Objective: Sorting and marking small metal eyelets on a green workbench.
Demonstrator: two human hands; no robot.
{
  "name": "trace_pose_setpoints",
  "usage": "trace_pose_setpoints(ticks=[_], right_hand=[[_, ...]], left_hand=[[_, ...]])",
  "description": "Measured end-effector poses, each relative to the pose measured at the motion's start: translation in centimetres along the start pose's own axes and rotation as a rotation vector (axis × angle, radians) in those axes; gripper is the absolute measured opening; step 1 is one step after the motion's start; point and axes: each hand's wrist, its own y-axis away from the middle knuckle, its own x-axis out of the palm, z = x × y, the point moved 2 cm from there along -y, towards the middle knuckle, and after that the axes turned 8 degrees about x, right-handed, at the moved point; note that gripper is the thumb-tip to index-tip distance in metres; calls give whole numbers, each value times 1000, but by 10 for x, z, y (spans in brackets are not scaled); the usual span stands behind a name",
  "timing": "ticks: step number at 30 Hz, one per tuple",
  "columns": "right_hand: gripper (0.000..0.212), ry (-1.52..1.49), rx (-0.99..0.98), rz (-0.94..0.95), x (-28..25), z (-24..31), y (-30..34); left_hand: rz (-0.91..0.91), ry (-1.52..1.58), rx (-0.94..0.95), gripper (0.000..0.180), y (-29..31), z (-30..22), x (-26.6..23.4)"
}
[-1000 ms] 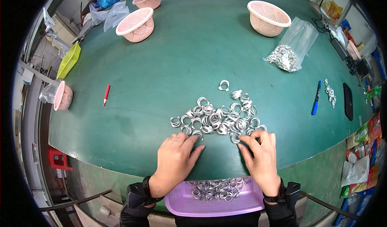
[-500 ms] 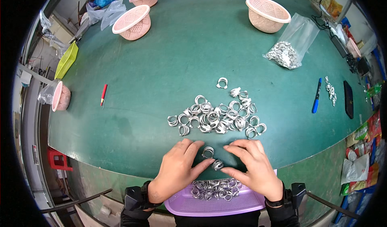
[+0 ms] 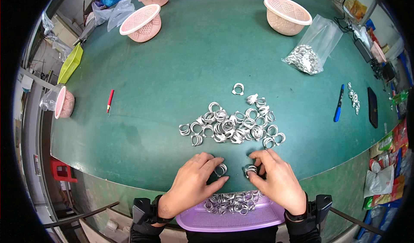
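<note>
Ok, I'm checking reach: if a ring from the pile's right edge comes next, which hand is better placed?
Probably the right hand: it is nearer that edge of the pile, while the left hand is farther left. But rings sit against the right, and may need setting aside first.

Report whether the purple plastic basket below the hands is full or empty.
Partly filled: silver metal rings cover part of the purple plastic basket, and its perforated surface shows around them.
</note>
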Motion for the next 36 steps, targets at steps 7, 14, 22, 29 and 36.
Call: trace_pose_setpoints(ticks=[7, 14, 22, 29, 36], right_hand=[[28, -44, -50, 7, 0, 2, 6], [33, 246, -81, -136, 22, 4, 13], [32, -591, -139, -26, 22, -4, 26], [35, -865, -264, -15, 29, -6, 31], [32, -787, -270, -198, 30, -1, 33]], left_hand=[[-46, -37, -40, 34, 2, 1, 1], [-31, 133, -151, 30, 7, 0, 1], [-134, 903, -254, 31, 16, -10, 5], [-207, 1283, -230, 37, 19, -17, 14], [-285, 1327, -218, 37, 21, -25, 17]])
